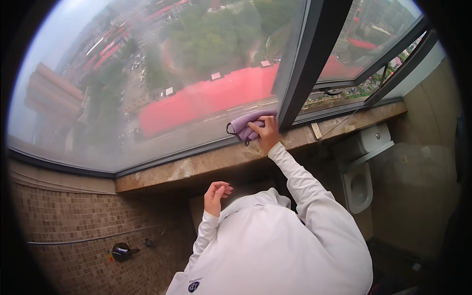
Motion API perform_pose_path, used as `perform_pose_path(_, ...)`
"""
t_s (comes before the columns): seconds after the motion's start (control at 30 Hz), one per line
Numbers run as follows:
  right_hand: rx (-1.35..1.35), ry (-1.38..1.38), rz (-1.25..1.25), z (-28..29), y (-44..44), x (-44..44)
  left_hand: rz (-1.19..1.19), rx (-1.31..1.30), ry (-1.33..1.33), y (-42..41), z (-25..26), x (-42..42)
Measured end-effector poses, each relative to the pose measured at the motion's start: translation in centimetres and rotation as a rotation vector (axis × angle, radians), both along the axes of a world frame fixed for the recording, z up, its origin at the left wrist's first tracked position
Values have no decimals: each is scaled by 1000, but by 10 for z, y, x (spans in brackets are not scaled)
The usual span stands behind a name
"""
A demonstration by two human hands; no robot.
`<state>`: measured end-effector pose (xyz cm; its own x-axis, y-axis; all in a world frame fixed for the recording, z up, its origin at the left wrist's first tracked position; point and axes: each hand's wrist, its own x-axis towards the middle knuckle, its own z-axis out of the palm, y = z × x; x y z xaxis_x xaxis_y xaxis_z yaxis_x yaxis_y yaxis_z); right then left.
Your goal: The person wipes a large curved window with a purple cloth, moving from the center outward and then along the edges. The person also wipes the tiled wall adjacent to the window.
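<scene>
A folded purple cloth (241, 125) with dark edging and a loop is gripped in my right hand (270, 132). The cloth lies against the lower right corner of a large window pane (206, 81), close to the dark grey window frame (302, 62). Just below it runs a brown marble sill (195, 165). My left hand (215, 198) hangs in front of my body, below the sill, with bent fingers and nothing visible in it.
Right of the frame, a smaller window sash (368, 44) is tilted outward. A white toilet (359, 184) stands at the right under the sill. On the left, a mosaic-tiled wall (73, 217) carries a dark shower valve (122, 252) and a metal bar (88, 240). A small pale block (316, 131) rests on the sill.
</scene>
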<state>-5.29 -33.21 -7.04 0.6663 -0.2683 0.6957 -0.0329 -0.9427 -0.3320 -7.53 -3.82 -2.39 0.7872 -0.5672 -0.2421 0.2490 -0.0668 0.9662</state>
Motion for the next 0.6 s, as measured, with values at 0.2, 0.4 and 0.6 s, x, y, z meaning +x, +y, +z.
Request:
perform_pose_path(0.2,190,-510,-180,175,-11,11,-106,32,-16,-16,2,-2)
perform_pose_path(0.4,431,-419,-414,19,5,26,-176,31,28,-15,5,2)
perform_pose_path(0.6,638,-117,-589,-99,7,14,-155,40,33,9,-1,14)
